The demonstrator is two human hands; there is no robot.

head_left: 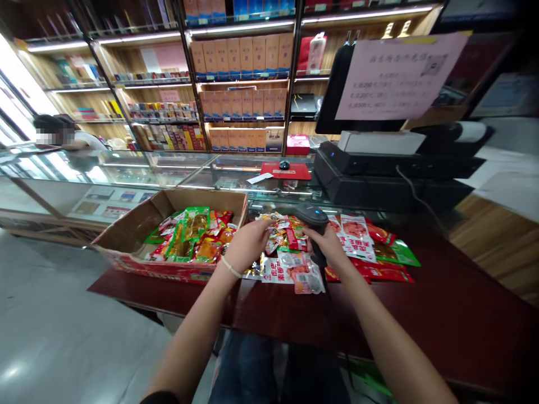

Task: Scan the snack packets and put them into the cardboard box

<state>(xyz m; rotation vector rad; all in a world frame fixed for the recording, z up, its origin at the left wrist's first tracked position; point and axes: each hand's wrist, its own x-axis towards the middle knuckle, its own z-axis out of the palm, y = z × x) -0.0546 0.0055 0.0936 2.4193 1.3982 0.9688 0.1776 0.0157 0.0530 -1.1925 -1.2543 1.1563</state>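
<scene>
My right hand [327, 246] is wrapped round the handle of a black barcode scanner [310, 213], whose head has a small blue light. My left hand [251, 241] is closed at the left edge of a red and yellow snack packet [297, 233], just left of the scanner; its fingertips are partly hidden. White and pink snack packets [275, 270] lie below the hands. More packets, red, white and green [357, 233], are piled to the right of my right hand. On the left stands an open cardboard box [138, 216] holding several green, red and orange snack packets [196, 224].
A dark red counter [438, 314] carries everything. Behind it are a glass display counter [197, 171], a computer mouse [284, 165] on a red mat, and a monitor with a paper notice [391, 78]. A person [80, 140] is at the far left. Shelves of boxes line the wall.
</scene>
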